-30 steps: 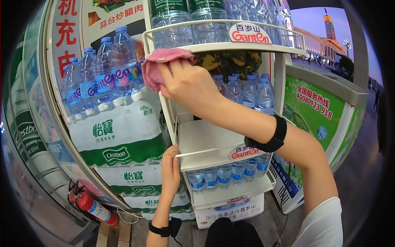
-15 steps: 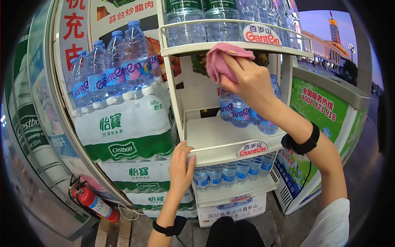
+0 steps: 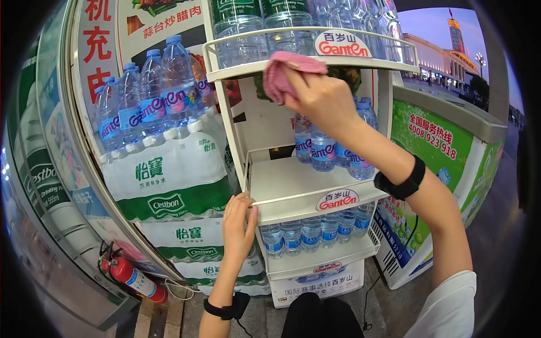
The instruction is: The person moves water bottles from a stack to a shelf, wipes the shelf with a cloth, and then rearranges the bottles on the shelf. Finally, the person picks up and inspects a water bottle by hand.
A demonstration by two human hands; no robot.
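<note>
My right hand point(image 3: 324, 98) is closed around a pink cloth point(image 3: 284, 73), which is held at the front edge of the upper shelf point(image 3: 360, 63), left of its Ganten sign. Lower down, my left hand point(image 3: 239, 222) has its fingers and thumb at the left front corner of the middle shelf point(image 3: 284, 210) of the white rack. Beneath my right forearm, several Ganten water bottles point(image 3: 323, 151) stand on that middle shelf, toward its right side. Large bottles point(image 3: 242, 34) fill the upper shelf, behind a wire rail.
Stacked Cestbon water packs point(image 3: 169, 174) stand left of the rack, with loose Ganten bottles point(image 3: 151, 101) on top. Small bottles point(image 3: 310, 234) line the lowest shelf. A green freezer point(image 3: 431, 152) is at the right. A red fire extinguisher point(image 3: 132, 276) lies leaning at lower left.
The view has shifted, so the rack sits slightly further left and higher. My right hand and the cloth have moved a little left along the upper shelf edge. My left hand keeps its place.
</note>
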